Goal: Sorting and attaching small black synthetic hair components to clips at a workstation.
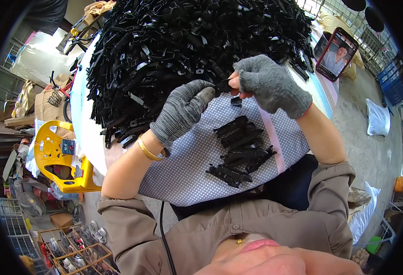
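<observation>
My left hand [179,112], in a grey knit glove, is closed on one end of a thin black plastic part [221,85]. The bare fingertips of my gloved right hand [275,87] pinch its other end, so the part spans the gap between my hands. Just beyond them rises a large heap of similar black plastic parts [178,50]. A small black piece [236,101] lies just below my right fingers. Nearer my body, several black parts [239,133] sit in a loose group on the dotted grey-white cloth [176,176]. My fingers partly hide the held part.
At the right of the table a phone [337,54] stands propped up, showing a person. A yellow plastic chair [80,185] is at the left. White sacks [378,117] and a blue crate [393,82] are on the right; a shoe rack [66,259] is at lower left.
</observation>
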### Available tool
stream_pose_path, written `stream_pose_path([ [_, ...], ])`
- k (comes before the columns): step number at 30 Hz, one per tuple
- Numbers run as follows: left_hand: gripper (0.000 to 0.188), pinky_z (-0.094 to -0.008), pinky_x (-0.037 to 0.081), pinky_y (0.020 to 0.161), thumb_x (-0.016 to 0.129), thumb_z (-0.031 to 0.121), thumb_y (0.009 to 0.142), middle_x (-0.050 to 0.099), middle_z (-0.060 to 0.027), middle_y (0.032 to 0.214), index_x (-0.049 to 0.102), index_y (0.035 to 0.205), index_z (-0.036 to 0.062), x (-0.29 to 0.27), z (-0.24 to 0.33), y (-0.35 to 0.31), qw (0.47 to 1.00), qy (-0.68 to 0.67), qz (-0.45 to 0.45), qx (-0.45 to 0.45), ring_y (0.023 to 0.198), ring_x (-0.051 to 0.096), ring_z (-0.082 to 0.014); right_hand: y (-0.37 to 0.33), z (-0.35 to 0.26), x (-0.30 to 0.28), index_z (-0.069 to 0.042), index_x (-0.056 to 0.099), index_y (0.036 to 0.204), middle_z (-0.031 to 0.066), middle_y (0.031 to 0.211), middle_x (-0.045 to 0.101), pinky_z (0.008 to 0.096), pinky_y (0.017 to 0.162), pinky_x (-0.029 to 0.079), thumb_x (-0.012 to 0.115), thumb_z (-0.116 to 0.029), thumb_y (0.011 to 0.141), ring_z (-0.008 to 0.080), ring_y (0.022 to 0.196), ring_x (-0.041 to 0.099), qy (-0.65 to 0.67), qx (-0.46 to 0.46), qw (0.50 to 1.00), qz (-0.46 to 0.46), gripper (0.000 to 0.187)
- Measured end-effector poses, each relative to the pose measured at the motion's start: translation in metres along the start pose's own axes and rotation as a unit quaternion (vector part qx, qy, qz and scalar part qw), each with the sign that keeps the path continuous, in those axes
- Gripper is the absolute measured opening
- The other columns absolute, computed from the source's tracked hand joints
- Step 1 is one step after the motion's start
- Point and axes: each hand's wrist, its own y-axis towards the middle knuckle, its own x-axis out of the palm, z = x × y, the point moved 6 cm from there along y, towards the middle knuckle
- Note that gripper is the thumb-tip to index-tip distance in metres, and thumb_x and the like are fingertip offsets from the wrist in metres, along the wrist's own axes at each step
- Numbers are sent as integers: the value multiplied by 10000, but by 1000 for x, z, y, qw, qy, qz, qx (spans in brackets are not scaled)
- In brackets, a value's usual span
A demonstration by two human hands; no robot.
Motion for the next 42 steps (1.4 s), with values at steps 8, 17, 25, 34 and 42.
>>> stream_pose_path([
  [8,247,-325,489,743,545,170,883,644,-142,893,595,1063,9,34,14,-7,983,152,-46,92,811,625,-275,-8,-23,37,-28,623,994,84,933,636,298,760,516,564,-274,867,203,836,620,21,-164,985,-58,283],
  [17,225,-322,496,669,581,209,856,623,-123,855,611,1017,55,43,32,-12,967,180,-53,171,732,615,-274,-18,-42,-1,-25,650,805,68,734,633,306,666,543,381,-511,913,160,675,632,98,-220,970,38,566],
  [25,305,-313,489,703,647,339,784,614,-130,855,653,979,104,57,49,-39,876,342,-104,323,782,602,-272,-18,-6,-21,-20,626,715,102,653,561,383,617,487,596,-290,758,240,649,582,-558,33,828,-36,274],
  [34,391,-231,480,723,652,261,834,631,-38,877,581,1102,-15,7,9,-1,998,-65,-22,4,809,564,-89,-25,-39,24,-85,623,790,57,726,584,307,678,508,643,-249,721,187,712,596,-469,-290,833,35,179],
  [42,312,-303,503,687,630,167,818,648,-101,846,603,1089,16,16,1,-7,960,223,-158,54,732,620,-186,-10,-22,19,-87,579,797,28,728,557,320,642,498,660,-447,736,163,706,590,-449,-230,863,-38,374],
])
